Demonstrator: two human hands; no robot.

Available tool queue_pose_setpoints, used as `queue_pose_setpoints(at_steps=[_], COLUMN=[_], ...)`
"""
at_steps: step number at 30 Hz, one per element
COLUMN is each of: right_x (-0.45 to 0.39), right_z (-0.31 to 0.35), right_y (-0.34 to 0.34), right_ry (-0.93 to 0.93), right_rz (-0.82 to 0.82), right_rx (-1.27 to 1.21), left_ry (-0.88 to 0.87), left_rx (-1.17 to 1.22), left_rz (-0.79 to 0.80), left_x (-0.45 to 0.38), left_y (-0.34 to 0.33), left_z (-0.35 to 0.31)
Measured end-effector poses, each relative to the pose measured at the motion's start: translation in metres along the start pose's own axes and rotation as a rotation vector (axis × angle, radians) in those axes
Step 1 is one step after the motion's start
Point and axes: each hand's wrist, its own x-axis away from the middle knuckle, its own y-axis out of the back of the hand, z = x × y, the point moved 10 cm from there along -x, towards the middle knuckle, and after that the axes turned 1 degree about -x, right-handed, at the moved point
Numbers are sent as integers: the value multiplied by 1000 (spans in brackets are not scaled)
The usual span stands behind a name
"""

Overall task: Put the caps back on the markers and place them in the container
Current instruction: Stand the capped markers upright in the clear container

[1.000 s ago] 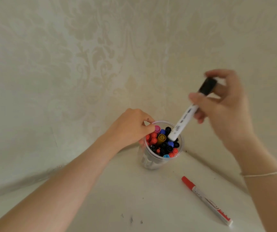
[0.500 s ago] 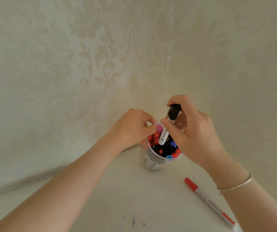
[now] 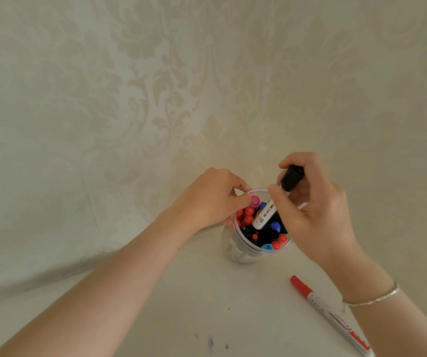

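A clear plastic container (image 3: 243, 255) stands on the white surface in the corner, packed with several capped markers in red, black, blue and pink. My left hand (image 3: 212, 199) grips its rim on the left side. My right hand (image 3: 315, 210) holds a white marker with a black cap (image 3: 265, 214), tilted, its lower end resting among the markers in the container; my fingers pinch the cap end. A white marker with a red cap (image 3: 329, 314) lies on the surface to the right of the container.
Patterned cream walls (image 3: 155, 99) meet in a corner right behind the container. A few small dark specks (image 3: 210, 342) mark the white surface near the front. A thin bracelet (image 3: 372, 300) circles my right wrist.
My right hand has come down and left with the black-capped marker, from high above the container to pushing its lower end in among the others. My left hand has stayed on the rim.
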Motion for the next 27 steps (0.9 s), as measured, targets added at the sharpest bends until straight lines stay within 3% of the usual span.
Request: queue_pose_setpoints(at_steps=[7, 15, 20, 27], right_x=[-7, -5, -1, -3], right_z=[2, -12, -5, 2], right_y=[-12, -10, -18, -27], right_ry=[31, -122, -20, 5], right_rz=[98, 167, 214, 371], right_rx=[89, -130, 66, 98], left_ry=[-6, -12, -38, -28], left_rx=[-28, 36, 16, 48], left_rz=[12, 50, 101, 119], left_x=[1, 5, 5, 4], left_y=[0, -1, -10, -10], left_z=[-4, -5, -11, -10])
